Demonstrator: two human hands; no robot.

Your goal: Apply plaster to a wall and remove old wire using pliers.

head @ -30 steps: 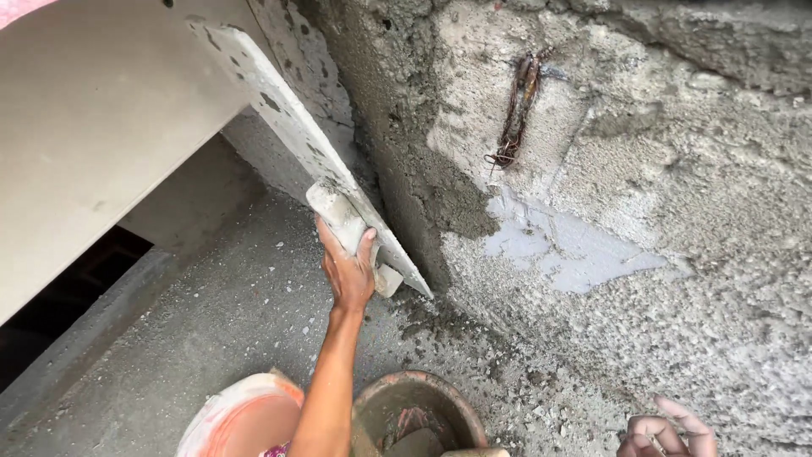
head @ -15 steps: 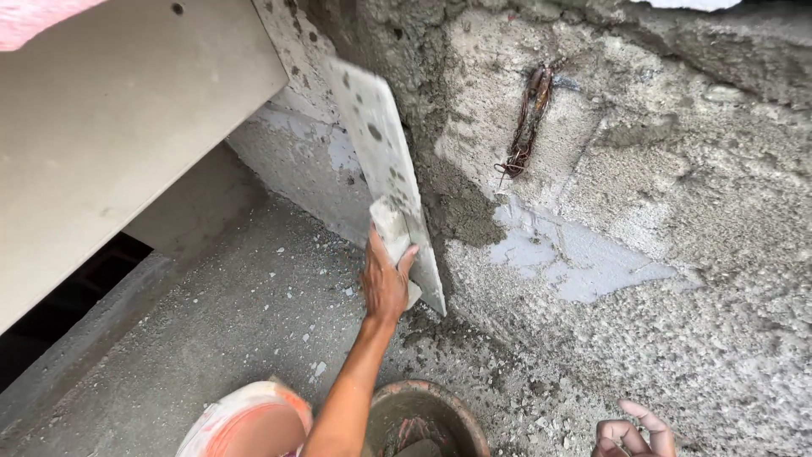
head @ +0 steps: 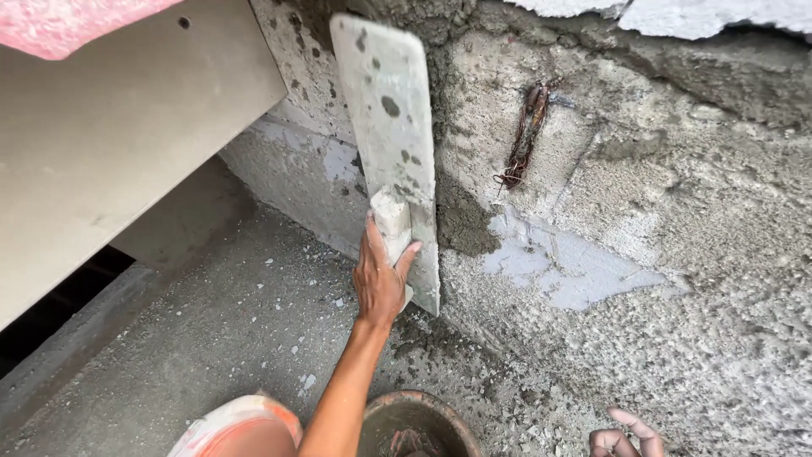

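My left hand point(head: 381, 283) grips the handle of a long grey plastering float point(head: 391, 135), which stands almost upright with its blade flat against the corner of a rough concrete wall point(head: 677, 254). Spots of wet mortar dot the float's back. A dark strip of fresh mortar point(head: 461, 220) lies right beside the blade's lower edge. My right hand point(head: 626, 436) shows only at the bottom right edge, near the wall's base, with loosely curled fingers and nothing in it.
A rusty twisted wire point(head: 524, 135) sticks out of the wall right of the float. A smooth pale patch point(head: 567, 271) lies below it. A brown bucket point(head: 414, 423) sits under my arm, my knee point(head: 237, 427) beside it. A beige board point(head: 127, 127) slants across the upper left.
My left hand has swung the float from a leftward slant to nearly upright, sliding it right along the wall corner. My right hand stays low at the bottom right.
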